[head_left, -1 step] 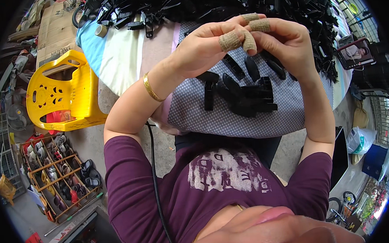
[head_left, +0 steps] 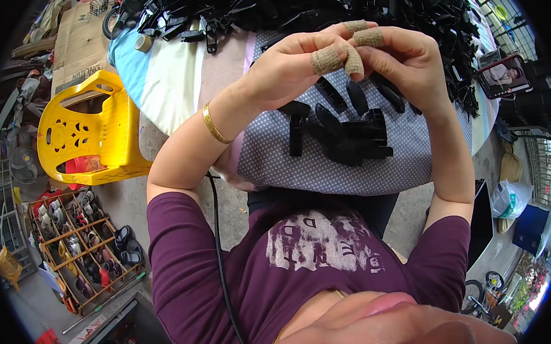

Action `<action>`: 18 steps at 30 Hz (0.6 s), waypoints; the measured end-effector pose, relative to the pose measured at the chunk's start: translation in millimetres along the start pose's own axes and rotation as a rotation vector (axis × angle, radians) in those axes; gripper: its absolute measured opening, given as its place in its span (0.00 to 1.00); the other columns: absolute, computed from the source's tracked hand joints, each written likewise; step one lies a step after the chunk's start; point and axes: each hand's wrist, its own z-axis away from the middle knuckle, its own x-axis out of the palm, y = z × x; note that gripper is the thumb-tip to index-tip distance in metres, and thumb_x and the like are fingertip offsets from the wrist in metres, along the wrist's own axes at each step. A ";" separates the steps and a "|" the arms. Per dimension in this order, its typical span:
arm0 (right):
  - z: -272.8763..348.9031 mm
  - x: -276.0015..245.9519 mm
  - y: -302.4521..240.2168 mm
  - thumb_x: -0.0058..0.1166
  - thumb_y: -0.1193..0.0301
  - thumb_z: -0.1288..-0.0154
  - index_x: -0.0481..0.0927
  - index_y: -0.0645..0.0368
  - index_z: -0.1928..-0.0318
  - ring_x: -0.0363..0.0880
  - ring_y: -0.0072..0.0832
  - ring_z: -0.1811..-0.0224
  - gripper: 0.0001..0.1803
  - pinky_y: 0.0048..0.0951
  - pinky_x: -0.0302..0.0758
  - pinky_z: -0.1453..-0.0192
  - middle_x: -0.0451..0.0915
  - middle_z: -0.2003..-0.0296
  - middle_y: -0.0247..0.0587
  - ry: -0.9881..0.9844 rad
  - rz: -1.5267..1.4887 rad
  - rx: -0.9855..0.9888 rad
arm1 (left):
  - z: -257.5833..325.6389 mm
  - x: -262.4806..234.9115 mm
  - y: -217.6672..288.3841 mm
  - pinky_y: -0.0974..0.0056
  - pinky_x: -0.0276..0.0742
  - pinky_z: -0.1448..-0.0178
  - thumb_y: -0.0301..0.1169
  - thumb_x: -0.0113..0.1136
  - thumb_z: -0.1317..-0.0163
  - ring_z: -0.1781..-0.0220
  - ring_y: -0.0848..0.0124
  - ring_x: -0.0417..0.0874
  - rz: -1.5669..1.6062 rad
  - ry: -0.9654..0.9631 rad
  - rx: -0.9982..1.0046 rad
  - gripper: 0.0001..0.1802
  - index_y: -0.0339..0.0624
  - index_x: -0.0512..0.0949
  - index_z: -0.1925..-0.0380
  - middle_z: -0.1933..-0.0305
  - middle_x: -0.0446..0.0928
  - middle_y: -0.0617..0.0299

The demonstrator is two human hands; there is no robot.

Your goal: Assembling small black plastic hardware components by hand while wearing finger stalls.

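Over the table, my left hand (head_left: 288,62) and my right hand (head_left: 410,65) meet fingertip to fingertip, raised off the cloth. Tan tape (head_left: 326,60) wraps several of the fingers. Both hands are closed in a pinch; whatever lies between the fingertips is hidden by the fingers themselves. Below them, several loose black plastic pieces (head_left: 326,129), some curved and some like straight strips, rest on the dotted grey tablecloth (head_left: 262,163). A large heap of similar black plastic parts (head_left: 242,12) covers the far side of the table and runs down its right edge.
A small round container (head_left: 143,44) stands at the table's far left. Left of the table is a yellow plastic chair (head_left: 115,140), with a shoe rack (head_left: 80,251) nearer me. A phone (head_left: 504,76) is propped at the right. A black cable (head_left: 218,237) hangs along my left side.
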 end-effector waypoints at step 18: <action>1.4 -3.7 -19.7 0.57 0.79 0.51 0.77 0.65 0.73 0.73 0.18 0.79 0.03 0.19 0.68 0.75 0.74 0.79 0.35 -0.118 0.352 -0.077 | 1.1 -0.9 6.2 0.63 0.63 0.36 0.42 0.53 0.34 0.41 0.68 0.68 -0.243 -0.213 -0.143 0.18 0.38 0.82 0.59 0.44 0.70 0.58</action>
